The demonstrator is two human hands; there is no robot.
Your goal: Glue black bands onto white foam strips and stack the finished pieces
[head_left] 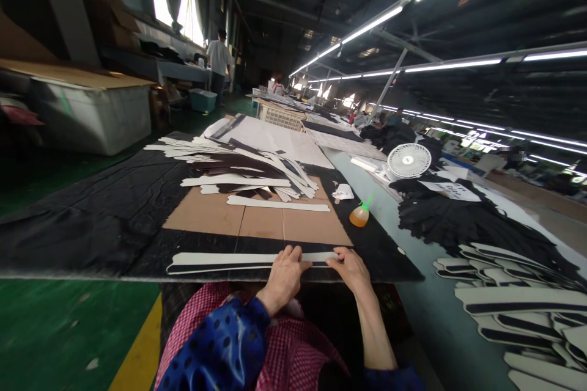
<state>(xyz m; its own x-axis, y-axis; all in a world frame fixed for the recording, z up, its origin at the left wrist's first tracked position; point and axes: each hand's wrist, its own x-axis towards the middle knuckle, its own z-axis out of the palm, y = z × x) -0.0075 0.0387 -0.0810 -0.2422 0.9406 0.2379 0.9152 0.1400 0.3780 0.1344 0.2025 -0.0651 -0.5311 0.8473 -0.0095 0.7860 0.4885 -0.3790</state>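
Hands (283, 275) (353, 270), two in all, touch pale strip material (220, 259) near one bottle (359, 217).

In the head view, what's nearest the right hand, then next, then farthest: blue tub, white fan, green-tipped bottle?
From the right hand:
1. Green-tipped bottle, just beyond.
2. White fan, farther, rightward.
3. Blue tub, far off, left.

We note one head-worn view, facing forward and down over the black-covered table (92, 226); left hand (285, 274) and right hand (352, 269) appear near, ceiling lights (372, 25) far.
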